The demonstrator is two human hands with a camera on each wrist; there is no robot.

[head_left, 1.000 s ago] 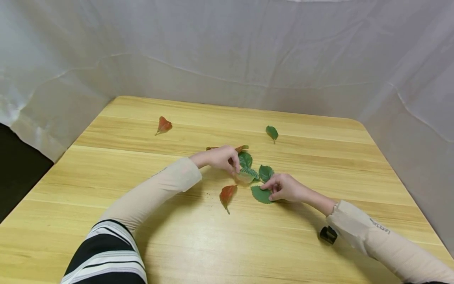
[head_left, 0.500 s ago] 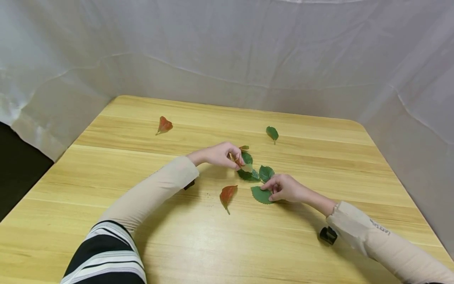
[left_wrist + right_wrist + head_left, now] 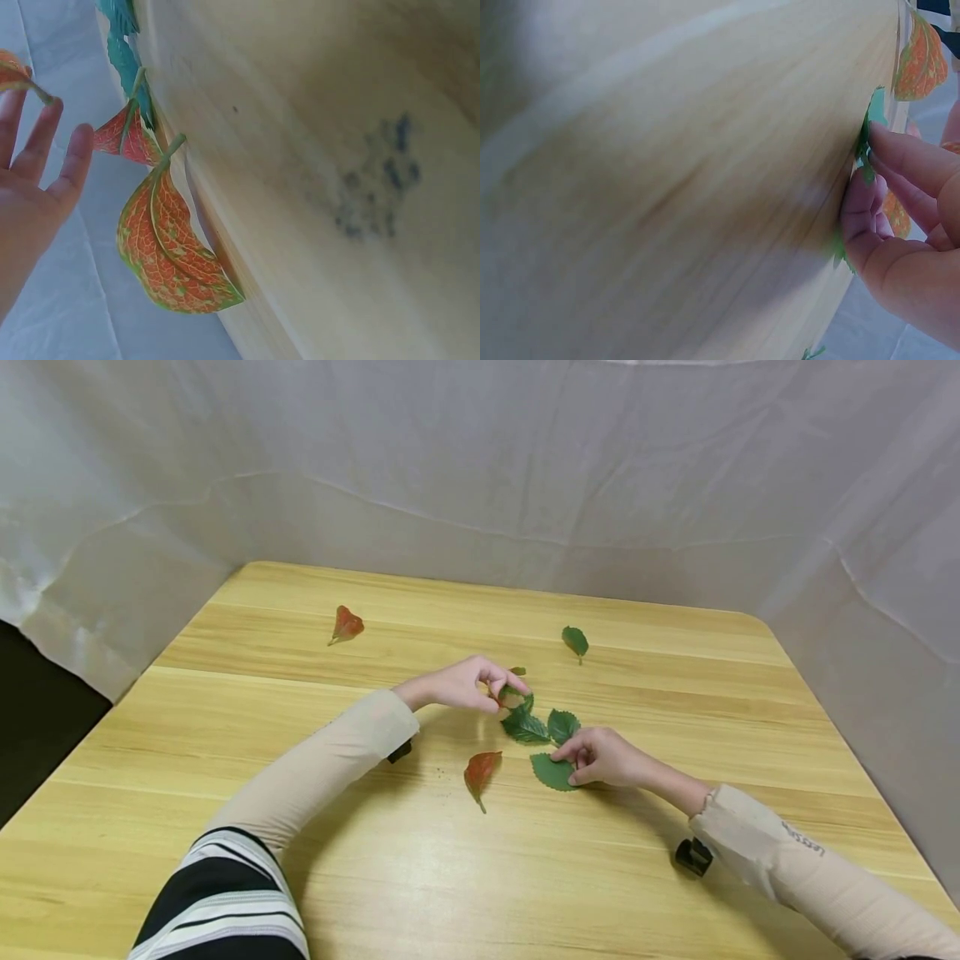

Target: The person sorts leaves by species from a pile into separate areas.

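Observation:
My left hand (image 3: 501, 687) hovers just above the wooden table (image 3: 375, 877) and pinches a small leaf (image 3: 512, 695) between thumb and fingertips. The left wrist view shows its fingers (image 3: 45, 157) with a red leaf (image 3: 10, 69) at their tips. My right hand (image 3: 573, 764) rests on the table with finger and thumb pinching the right edge of a serrated green leaf (image 3: 550, 772). The right wrist view shows that leaf's edge (image 3: 871, 109) under the fingertips (image 3: 907, 157). Two more green leaves (image 3: 525, 725) (image 3: 562, 724) lie between the hands.
A red leaf (image 3: 480, 768) lies in front of the left hand. Another red leaf (image 3: 347, 624) sits at the far left and a small green leaf (image 3: 575, 640) at the back. White cloth walls the table's far and right sides.
My left hand has lifted off the leaf cluster and drawn back slightly with a leaf in its fingertips. The pale leaf under it now lies dark green. The right hand has stayed put.

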